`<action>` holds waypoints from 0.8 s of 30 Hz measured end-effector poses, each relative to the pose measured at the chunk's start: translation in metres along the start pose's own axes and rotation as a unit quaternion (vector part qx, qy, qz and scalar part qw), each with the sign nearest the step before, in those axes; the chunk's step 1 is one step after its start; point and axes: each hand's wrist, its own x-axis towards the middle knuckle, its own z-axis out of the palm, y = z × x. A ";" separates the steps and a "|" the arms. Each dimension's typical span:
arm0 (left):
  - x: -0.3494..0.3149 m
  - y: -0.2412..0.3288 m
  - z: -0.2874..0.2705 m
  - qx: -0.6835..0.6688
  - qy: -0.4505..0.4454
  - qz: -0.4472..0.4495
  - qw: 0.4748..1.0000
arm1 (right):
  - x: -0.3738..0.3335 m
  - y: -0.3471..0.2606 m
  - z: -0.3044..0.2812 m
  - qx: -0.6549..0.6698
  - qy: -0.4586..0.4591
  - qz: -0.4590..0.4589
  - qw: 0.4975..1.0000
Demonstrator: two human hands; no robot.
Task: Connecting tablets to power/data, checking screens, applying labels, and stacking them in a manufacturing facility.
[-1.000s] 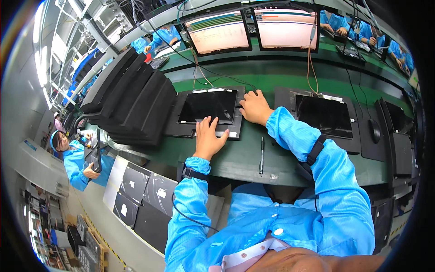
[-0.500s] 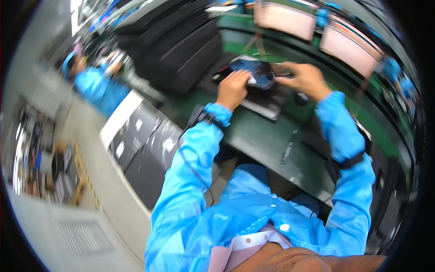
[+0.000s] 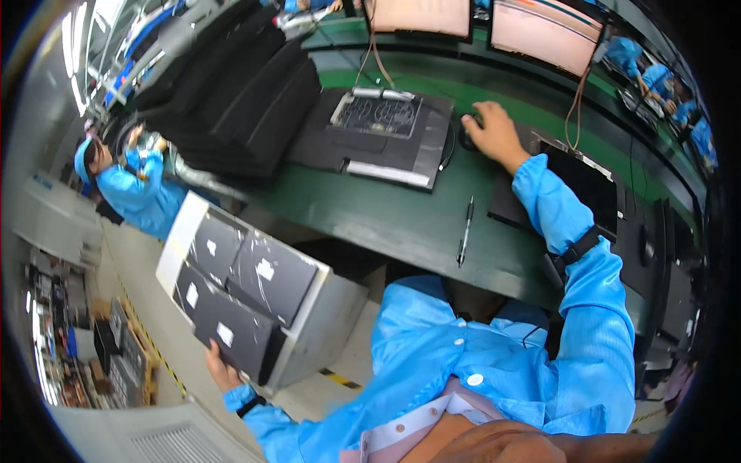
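Observation:
My left hand (image 3: 224,370) is low at the left, with its fingers closed on the near edge of a dark flat panel (image 3: 231,328). This panel sits at an angle in a white-edged open box (image 3: 305,316), over other dark panels (image 3: 274,274) bearing small white labels. Up on the green table, my right hand (image 3: 498,135) rests curved over a black computer mouse (image 3: 468,137), mostly hidden under the fingers. Left of the mouse, a black board (image 3: 312,143) carries a dark glossy plate (image 3: 378,116) with round patterns.
Tall stacks of black foam trays (image 3: 239,100) stand at the table's left. A pen (image 3: 465,231) lies near the front edge of the green table (image 3: 370,224). Black panels (image 3: 579,189) lie under my right forearm. Two monitors (image 3: 544,35) stand behind; a co-worker (image 3: 131,185) is beyond the box.
My left hand has left the board and gone down to the panel in the box. My right hand has moved from the board onto the mouse. The view has shifted.

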 end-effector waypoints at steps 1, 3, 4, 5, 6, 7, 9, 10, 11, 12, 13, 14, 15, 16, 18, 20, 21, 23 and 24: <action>0.005 -0.008 -0.025 0.016 -0.002 -0.032 0.999 | -0.004 -0.008 0.004 0.001 -0.016 0.022 1.000; 0.008 -0.032 -0.037 0.057 0.044 -0.031 0.997 | -0.013 -0.015 0.010 -0.025 -0.030 0.042 0.998; 0.016 -0.044 -0.057 0.045 0.043 -0.045 0.997 | -0.015 -0.017 0.015 -0.035 -0.041 0.052 0.997; 0.023 -0.055 -0.076 0.034 0.047 -0.063 0.996 | -0.019 -0.019 0.019 -0.045 -0.057 0.060 0.996; 0.023 -0.059 -0.080 0.058 0.038 -0.060 0.996 | -0.023 -0.020 0.022 -0.043 -0.060 0.072 0.995; 0.022 -0.055 -0.078 0.084 0.030 -0.059 0.994 | -0.026 -0.019 0.020 -0.042 -0.065 0.085 0.993; 0.027 -0.041 -0.063 0.160 0.083 -0.071 0.981 | -0.026 -0.024 0.015 -0.037 -0.058 0.084 0.994; 0.030 -0.038 -0.056 0.235 0.143 -0.089 0.957 | -0.026 -0.024 0.014 -0.037 -0.060 0.082 0.994; 0.031 -0.037 -0.048 0.236 0.138 -0.086 0.958 | -0.026 -0.025 0.013 -0.036 -0.063 0.081 0.994; 0.030 -0.038 -0.040 0.298 0.183 -0.059 0.935 | -0.026 -0.024 0.013 -0.038 -0.057 0.074 0.995; 0.027 -0.039 -0.033 0.358 0.228 -0.032 0.905 | -0.025 -0.024 0.014 -0.040 -0.055 0.078 0.995; 0.019 -0.029 -0.019 0.582 0.214 -0.003 0.785 | -0.024 -0.025 0.015 -0.033 -0.055 0.076 0.995; 0.013 -0.022 -0.003 0.583 0.212 -0.002 0.784 | -0.022 -0.025 0.017 -0.025 -0.055 0.073 0.996; 0.008 -0.017 0.013 0.648 0.226 -0.008 0.727 | -0.021 -0.026 0.020 -0.019 -0.051 0.071 0.996; 0.007 -0.013 0.029 0.710 0.234 -0.013 0.664 | -0.020 -0.027 0.019 -0.017 -0.057 0.074 0.996; 0.005 -0.010 0.036 0.744 0.230 -0.059 0.624 | -0.022 -0.028 0.020 -0.014 -0.064 0.074 0.995; 0.002 -0.008 0.045 0.745 0.229 -0.059 0.623 | -0.023 -0.027 0.022 -0.017 -0.048 0.064 0.997; -0.008 -0.004 0.065 0.760 0.243 -0.076 0.597 | -0.024 -0.025 0.026 -0.019 -0.033 0.055 0.998; -0.013 -0.006 0.071 0.761 0.243 -0.077 0.596 | -0.022 -0.023 0.029 -0.049 -0.031 0.057 0.997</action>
